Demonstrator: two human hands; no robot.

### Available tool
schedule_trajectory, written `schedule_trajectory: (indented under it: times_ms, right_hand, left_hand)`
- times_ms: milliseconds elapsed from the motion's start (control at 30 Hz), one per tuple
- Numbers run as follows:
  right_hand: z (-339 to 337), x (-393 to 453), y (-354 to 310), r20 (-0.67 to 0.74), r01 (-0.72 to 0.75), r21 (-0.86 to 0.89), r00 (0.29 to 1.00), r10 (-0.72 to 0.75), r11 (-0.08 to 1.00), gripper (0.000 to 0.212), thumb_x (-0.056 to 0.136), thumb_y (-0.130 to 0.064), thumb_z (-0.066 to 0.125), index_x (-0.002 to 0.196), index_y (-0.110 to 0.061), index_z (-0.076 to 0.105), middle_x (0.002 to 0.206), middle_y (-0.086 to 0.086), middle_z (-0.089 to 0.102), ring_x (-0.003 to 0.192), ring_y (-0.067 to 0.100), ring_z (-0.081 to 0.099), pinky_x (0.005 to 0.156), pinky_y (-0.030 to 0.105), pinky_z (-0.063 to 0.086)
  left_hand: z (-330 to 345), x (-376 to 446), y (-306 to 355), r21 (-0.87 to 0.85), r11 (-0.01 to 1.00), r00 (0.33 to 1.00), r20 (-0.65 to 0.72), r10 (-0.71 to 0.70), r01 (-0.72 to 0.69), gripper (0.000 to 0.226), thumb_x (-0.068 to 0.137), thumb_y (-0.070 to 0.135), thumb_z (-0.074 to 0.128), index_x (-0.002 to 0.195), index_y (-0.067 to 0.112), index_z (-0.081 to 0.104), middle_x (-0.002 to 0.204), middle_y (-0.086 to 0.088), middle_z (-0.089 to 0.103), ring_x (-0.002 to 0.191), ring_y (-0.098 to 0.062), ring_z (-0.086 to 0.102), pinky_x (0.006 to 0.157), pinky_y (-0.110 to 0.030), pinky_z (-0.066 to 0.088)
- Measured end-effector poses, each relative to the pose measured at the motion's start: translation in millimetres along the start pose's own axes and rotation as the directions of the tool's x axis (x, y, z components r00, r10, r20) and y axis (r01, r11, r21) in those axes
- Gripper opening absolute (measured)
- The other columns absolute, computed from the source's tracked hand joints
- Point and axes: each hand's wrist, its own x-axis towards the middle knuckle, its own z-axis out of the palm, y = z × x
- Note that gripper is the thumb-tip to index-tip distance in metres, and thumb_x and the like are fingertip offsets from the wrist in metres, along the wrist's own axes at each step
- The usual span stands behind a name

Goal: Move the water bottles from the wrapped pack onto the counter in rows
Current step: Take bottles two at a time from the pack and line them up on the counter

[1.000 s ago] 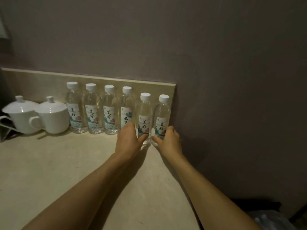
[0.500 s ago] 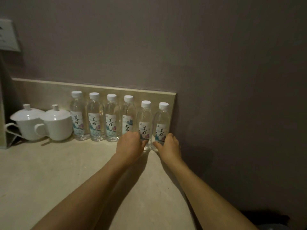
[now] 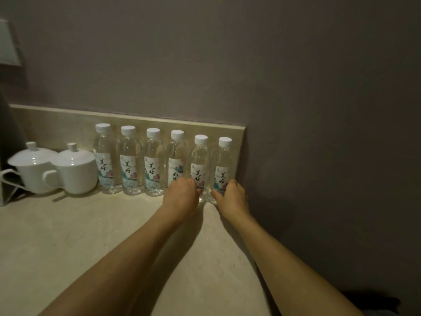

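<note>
Several clear water bottles with white caps and printed labels stand in one row along the beige backsplash on the counter (image 3: 68,236). My left hand (image 3: 182,197) is wrapped around the base of the second bottle from the right (image 3: 199,160), covering the foot of the bottle beside it (image 3: 176,156). My right hand (image 3: 232,197) grips the base of the rightmost bottle (image 3: 224,163), which stands next to the wall. Both bottles are upright on the counter. The wrapped pack is out of sight.
Two white lidded cups (image 3: 34,167) (image 3: 76,169) stand left of the bottle row. A dark wall (image 3: 319,156) closes off the counter's right side. A metal stand edge (image 3: 9,188) shows at the far left.
The two held bottles have been pushed back toward the backsplash, closer in line with the others. The camera has tilted up slightly. Both hands keep their hold.
</note>
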Motion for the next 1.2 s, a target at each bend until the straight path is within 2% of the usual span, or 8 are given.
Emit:
schedule_trajectory:
  times_ms: [167,300,600,933,1200]
  right_hand:
    - [3,7,-2,0.009,0.006,-0.004,1.000,-0.006,1.000,0.051,0.090,-0.036,0.066,0.126,-0.004,0.049,0.132,0.017,0.053,0.120,0.037,0.053,0.098,0.044,0.047]
    - [6,12,-3,0.005,0.015,-0.002,1.000,-0.015,1.000,0.051,0.090,-0.037,0.066,0.124,-0.003,0.049,0.131,0.017,0.053,0.119,0.038,0.054,0.095,0.043,0.047]
    - [10,21,-3,0.004,0.013,-0.014,1.000,-0.013,1.000,0.057,0.091,-0.038,0.064,0.131,-0.001,0.044,0.135,0.018,0.050,0.122,0.038,0.052,0.098,0.046,0.048]
    - [12,26,-2,-0.014,0.026,-0.010,1.000,-0.026,1.000,0.053,0.091,-0.034,0.065,0.127,-0.001,0.046,0.132,0.019,0.051,0.120,0.039,0.053,0.095,0.045,0.047]
    - [14,23,-3,-0.034,0.021,-0.001,0.999,-0.021,1.000,0.052,0.090,-0.035,0.066,0.126,-0.002,0.047,0.131,0.018,0.053,0.119,0.038,0.054,0.093,0.043,0.047]
  left_hand:
    - [4,10,-2,0.075,0.997,1.000,0.015,0.001,-0.002,0.023,0.098,0.023,0.055,0.098,0.006,0.071,0.093,-0.012,0.071,0.087,-0.029,0.070,0.079,-0.043,0.060]
    - [6,17,-4,0.117,0.993,0.999,0.042,-0.004,-0.001,0.025,0.099,0.027,0.054,0.099,0.007,0.069,0.096,-0.012,0.069,0.091,-0.029,0.069,0.080,-0.042,0.059]
    - [10,27,-5,0.125,0.992,0.998,0.065,0.015,-0.023,0.018,0.098,0.017,0.053,0.099,0.006,0.069,0.095,-0.012,0.069,0.089,-0.029,0.070,0.080,-0.042,0.060]
    - [13,32,-5,0.165,0.985,0.998,0.057,0.038,-0.047,0.020,0.099,0.017,0.054,0.101,0.008,0.072,0.093,-0.011,0.070,0.089,-0.028,0.069,0.079,-0.041,0.060]
    - [15,29,-5,0.123,0.992,1.000,0.020,0.014,-0.016,0.026,0.100,0.025,0.054,0.099,0.007,0.073,0.091,-0.012,0.070,0.088,-0.029,0.069,0.078,-0.042,0.059]
